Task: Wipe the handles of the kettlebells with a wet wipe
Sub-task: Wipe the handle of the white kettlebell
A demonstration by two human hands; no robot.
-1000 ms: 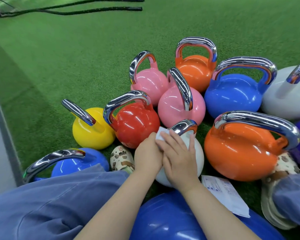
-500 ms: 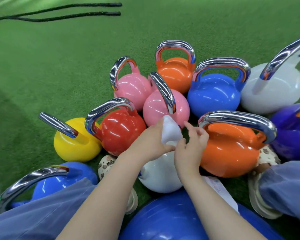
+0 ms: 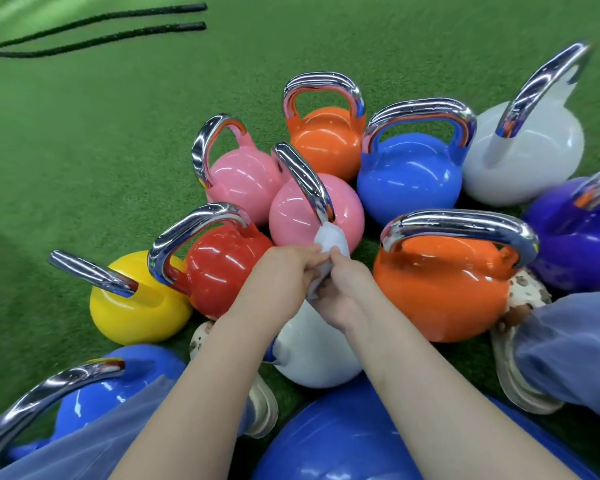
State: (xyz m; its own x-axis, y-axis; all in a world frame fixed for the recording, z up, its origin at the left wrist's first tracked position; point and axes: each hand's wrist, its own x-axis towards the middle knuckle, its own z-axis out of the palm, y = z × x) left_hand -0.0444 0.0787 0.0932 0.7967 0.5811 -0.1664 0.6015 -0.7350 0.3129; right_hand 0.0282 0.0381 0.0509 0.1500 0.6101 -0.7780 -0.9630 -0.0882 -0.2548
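Observation:
Several coloured kettlebells with chrome handles crowd together on green turf. My left hand (image 3: 284,271) and my right hand (image 3: 343,289) meet above a small white kettlebell (image 3: 312,351), whose handle they hide. Both hands pinch a white wet wipe (image 3: 331,240), which sticks up between them. The wipe's top touches the near end of the chrome handle (image 3: 302,178) of the front pink kettlebell (image 3: 312,216). A red kettlebell (image 3: 222,265) stands just left of my hands and a large orange kettlebell (image 3: 444,285) just right.
A yellow kettlebell (image 3: 136,306), a second pink one (image 3: 243,178), a small orange one (image 3: 326,140), blue (image 3: 409,174), white (image 3: 527,161) and purple (image 3: 579,237) ones ring the group. My knees and patterned shoes (image 3: 520,292) flank it. Black ropes (image 3: 101,29) lie far left.
My hands lifted off the small white kettlebell's handle with the wipe, came together and moved it forward to the front pink kettlebell's handle. The view shifted right.

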